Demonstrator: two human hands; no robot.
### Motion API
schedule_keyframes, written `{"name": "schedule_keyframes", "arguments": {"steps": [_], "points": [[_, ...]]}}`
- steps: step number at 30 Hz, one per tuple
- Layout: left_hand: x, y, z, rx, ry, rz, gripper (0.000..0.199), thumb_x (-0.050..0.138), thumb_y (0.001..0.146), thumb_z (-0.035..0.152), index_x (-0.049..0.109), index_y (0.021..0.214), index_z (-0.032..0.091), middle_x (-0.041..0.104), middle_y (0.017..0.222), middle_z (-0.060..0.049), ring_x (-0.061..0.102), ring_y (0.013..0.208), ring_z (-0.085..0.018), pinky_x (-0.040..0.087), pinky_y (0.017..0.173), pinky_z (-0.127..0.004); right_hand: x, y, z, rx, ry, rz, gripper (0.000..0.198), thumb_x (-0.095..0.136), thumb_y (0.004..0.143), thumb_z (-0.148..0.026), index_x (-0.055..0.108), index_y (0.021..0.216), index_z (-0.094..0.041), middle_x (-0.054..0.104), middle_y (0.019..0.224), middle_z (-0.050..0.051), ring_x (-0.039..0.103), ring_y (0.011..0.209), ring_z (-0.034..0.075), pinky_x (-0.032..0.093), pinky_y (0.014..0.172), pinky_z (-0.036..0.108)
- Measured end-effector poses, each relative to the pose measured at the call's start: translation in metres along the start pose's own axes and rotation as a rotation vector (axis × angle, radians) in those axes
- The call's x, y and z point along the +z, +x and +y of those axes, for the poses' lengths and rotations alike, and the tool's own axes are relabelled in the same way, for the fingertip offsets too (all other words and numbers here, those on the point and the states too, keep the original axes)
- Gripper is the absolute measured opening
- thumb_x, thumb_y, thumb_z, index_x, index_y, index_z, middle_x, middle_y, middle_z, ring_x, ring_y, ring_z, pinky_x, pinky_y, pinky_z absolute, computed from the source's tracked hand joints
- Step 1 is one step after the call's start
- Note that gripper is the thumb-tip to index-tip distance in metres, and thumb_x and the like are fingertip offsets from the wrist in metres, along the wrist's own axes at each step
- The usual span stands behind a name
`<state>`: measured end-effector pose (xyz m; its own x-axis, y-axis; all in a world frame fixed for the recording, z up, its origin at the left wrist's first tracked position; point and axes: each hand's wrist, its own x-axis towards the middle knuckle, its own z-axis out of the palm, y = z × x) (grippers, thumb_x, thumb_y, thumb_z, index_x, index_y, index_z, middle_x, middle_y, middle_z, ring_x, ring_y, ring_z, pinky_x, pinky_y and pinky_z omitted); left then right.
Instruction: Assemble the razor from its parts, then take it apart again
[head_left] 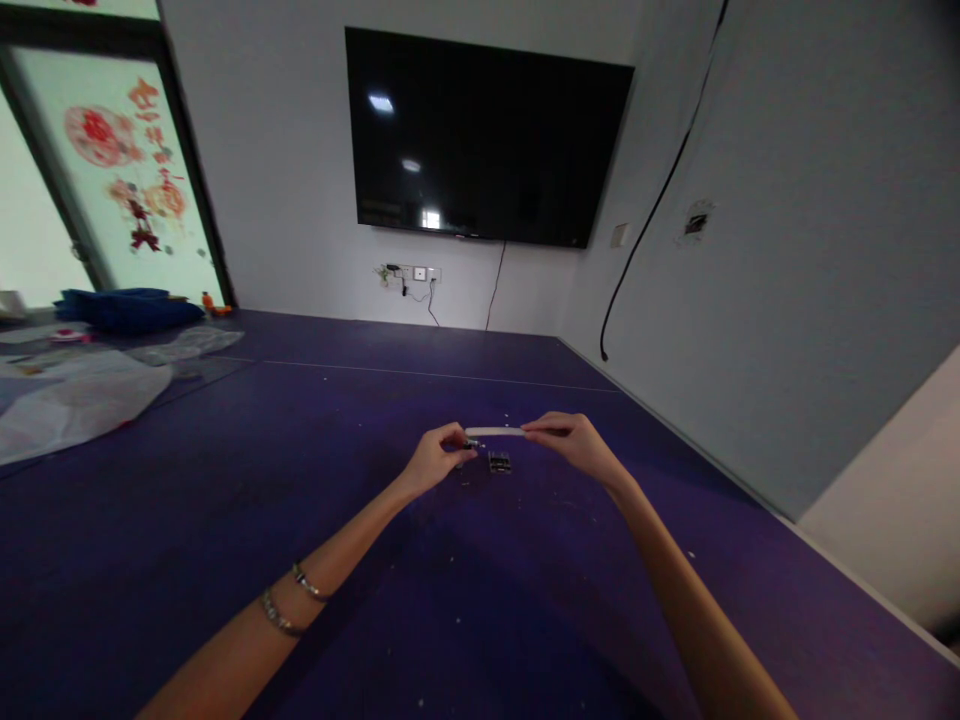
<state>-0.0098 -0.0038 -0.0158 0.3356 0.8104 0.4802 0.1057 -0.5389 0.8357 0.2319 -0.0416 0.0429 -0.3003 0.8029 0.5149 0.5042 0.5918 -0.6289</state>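
Note:
A thin white strip [495,431] stretches level between my two hands above the dark blue-purple surface [352,640]. My left hand [439,458] pinches its left end, along with a small shiny metallic piece [472,444] whose kind I cannot make out. The strip's right end sits between the thumb and fingers of my right hand [568,440]. Just below the strip, a small dark rectangular piece with lighter edges [499,463] lies on the surface. Two bracelets [283,614] circle my left forearm.
Tiny pale scraps lie scattered about the surface. Clear plastic sheeting [90,395] and dark blue cloth [127,309] are at the far left. A black cable [660,195] hangs along the right wall. A television [487,140] and sockets [419,273] are on the back wall.

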Motion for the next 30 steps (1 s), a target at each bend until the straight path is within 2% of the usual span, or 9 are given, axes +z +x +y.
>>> {"name": "schedule_keyframes", "arguments": {"steps": [6, 12, 17, 21, 27, 30], "points": [[0.001, -0.001, 0.002, -0.022, -0.019, -0.012, 0.020, 0.068, 0.067, 0.025, 0.051, 0.063, 0.016, 0.053, 0.062, 0.003, 0.050, 0.060, -0.010, 0.040, 0.059, -0.022, 0.003, 0.000, -0.006, 0.009, 0.059, -0.056, 0.021, 0.062, 0.075, -0.036, 0.072, 0.087, -0.021, 0.069, 0.083, 0.005, 0.062, 0.077, 0.017, 0.047, 0.070, 0.028], [0.001, -0.002, 0.005, -0.013, 0.003, 0.025, 0.018, 0.068, 0.066, 0.024, 0.052, 0.065, 0.016, 0.056, 0.067, 0.002, 0.052, 0.067, -0.011, 0.042, 0.063, -0.023, 0.002, 0.000, -0.002, 0.037, 0.075, 0.009, 0.022, 0.063, 0.073, -0.037, 0.072, 0.085, -0.021, 0.070, 0.085, 0.006, 0.063, 0.080, 0.018, 0.048, 0.074, 0.031], [0.002, -0.002, 0.010, -0.032, -0.043, 0.009, 0.019, 0.068, 0.066, 0.025, 0.051, 0.064, 0.016, 0.053, 0.061, 0.003, 0.050, 0.060, -0.010, 0.041, 0.058, -0.022, 0.002, 0.000, -0.002, 0.027, 0.112, -0.063, 0.022, 0.064, 0.072, -0.036, 0.072, 0.087, -0.020, 0.070, 0.085, 0.005, 0.063, 0.079, 0.017, 0.048, 0.074, 0.029], [0.002, -0.002, 0.011, -0.033, -0.048, 0.019, 0.019, 0.068, 0.065, 0.026, 0.052, 0.066, 0.016, 0.056, 0.065, 0.001, 0.052, 0.063, -0.011, 0.042, 0.061, -0.023, 0.001, 0.000, -0.001, 0.060, 0.111, -0.003, 0.021, 0.065, 0.072, -0.035, 0.072, 0.085, -0.020, 0.070, 0.085, 0.005, 0.063, 0.081, 0.017, 0.048, 0.076, 0.030], [0.003, -0.001, 0.011, -0.025, -0.064, 0.009, 0.020, 0.068, 0.064, 0.027, 0.051, 0.063, 0.016, 0.054, 0.062, 0.002, 0.050, 0.061, -0.010, 0.042, 0.060, -0.023, -0.001, 0.000, -0.006, 0.052, 0.104, -0.089, 0.024, 0.064, 0.072, -0.037, 0.072, 0.086, -0.021, 0.070, 0.084, 0.005, 0.064, 0.079, 0.018, 0.049, 0.074, 0.031], [0.003, -0.002, 0.012, -0.041, -0.072, 0.026, 0.022, 0.069, 0.063, 0.027, 0.050, 0.063, 0.016, 0.054, 0.063, 0.002, 0.051, 0.062, -0.011, 0.042, 0.061, -0.024, -0.001, 0.000, -0.007, 0.060, 0.101, -0.043, 0.024, 0.063, 0.072, -0.038, 0.072, 0.086, -0.020, 0.070, 0.085, 0.006, 0.064, 0.080, 0.018, 0.049, 0.075, 0.032]]}}
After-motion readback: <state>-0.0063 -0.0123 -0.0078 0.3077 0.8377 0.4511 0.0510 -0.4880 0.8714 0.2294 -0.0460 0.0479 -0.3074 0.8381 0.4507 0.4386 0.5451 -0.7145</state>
